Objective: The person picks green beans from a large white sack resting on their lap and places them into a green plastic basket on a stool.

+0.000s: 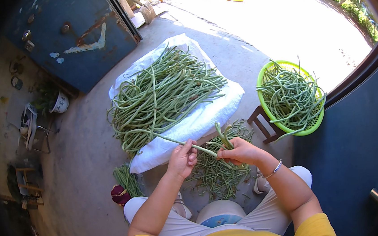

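Note:
My left hand (182, 159) pinches a long green yard-long bean (170, 139) whose far end lies back over the heap. The bean's near end reaches my right hand (241, 152), which also grips a small bunch of bean lengths (223, 136). In front of me a large heap of yard-long beans (169, 89) rests on a white woven sack (206, 121) spread over a raised support that is mostly hidden. On the floor below my hands lies a pile of short bean pieces (223, 180). Both hands are in the air between the sack and my knees.
At right a lime-green plastic basket (320, 120) of beans sits on a small wooden stool (263, 125). A bundle of beans (128, 180) and a dark red cloth item (120, 195) lie by my left knee. Blue doors (77, 33) stand at upper left and right.

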{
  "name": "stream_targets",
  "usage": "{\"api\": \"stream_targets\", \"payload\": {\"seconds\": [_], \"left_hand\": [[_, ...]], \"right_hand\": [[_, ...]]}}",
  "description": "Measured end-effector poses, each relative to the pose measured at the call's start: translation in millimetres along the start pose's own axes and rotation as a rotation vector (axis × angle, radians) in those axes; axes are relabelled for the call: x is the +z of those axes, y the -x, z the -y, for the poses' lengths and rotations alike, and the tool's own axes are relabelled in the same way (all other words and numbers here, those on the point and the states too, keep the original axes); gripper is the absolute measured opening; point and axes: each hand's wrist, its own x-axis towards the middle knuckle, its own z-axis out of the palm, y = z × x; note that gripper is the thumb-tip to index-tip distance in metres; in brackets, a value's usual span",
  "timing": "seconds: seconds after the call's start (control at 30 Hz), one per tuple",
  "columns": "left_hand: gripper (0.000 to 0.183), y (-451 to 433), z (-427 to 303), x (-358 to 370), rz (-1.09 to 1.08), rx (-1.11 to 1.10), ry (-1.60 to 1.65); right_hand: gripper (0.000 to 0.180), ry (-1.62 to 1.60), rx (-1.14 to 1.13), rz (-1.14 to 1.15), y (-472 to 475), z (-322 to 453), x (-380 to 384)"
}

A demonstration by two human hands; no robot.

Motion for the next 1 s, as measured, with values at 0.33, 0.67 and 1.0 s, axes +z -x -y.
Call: {"api": "stream_targets", "payload": {"seconds": [0.33, 0.67, 1.0], "left_hand": [[0.021, 11, -11, 4, -0.005, 0.067, 0.021], [0.023, -3, -18, -6, 0.012, 0.012, 0.288], [0.019, 0, 7, 21, 0.063, -0.072, 0.238]], "right_hand": [[0.022, 0.403, -0.342, 0.016, 4, -5, 23], [0.013, 0.595, -0.825, -0.132, 18, 3, 20], [0.021, 0.331, -0.682, -0.492, 8, 2, 28]]}}
